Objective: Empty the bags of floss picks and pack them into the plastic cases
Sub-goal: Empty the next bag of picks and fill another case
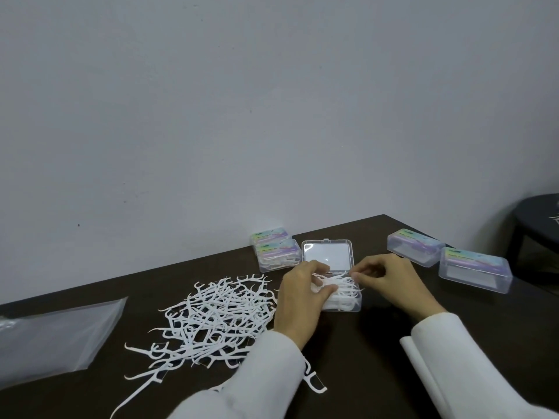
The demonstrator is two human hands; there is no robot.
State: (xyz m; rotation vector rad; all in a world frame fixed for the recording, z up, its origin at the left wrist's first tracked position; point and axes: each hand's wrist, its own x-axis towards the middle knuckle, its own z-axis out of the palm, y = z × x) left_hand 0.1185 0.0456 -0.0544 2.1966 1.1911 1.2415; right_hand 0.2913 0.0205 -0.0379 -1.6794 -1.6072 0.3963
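Head view: my left hand (304, 293) presses curled fingers onto the floss picks lying in the open plastic case (335, 279) at the frame's centre, while my right hand (385, 278) pinches what looks like a single pick at the case's right rim. To do this well, I judge I should keep every pick pointing the same way, hold the stack flat with my left, and slide each new one in from the right so none springs out or blocks the lid.

The loose pile of picks (217, 316) waits left of centre; an emptied clear bag (57, 337) lies at the left edge. Labelled closed cases stand behind, two (276, 252) just left of the open case and two (447, 255) toward the right. The table (378, 358) is dark brown against a plain grey wall (242, 101); a dark stool (535, 216) shows at far right.
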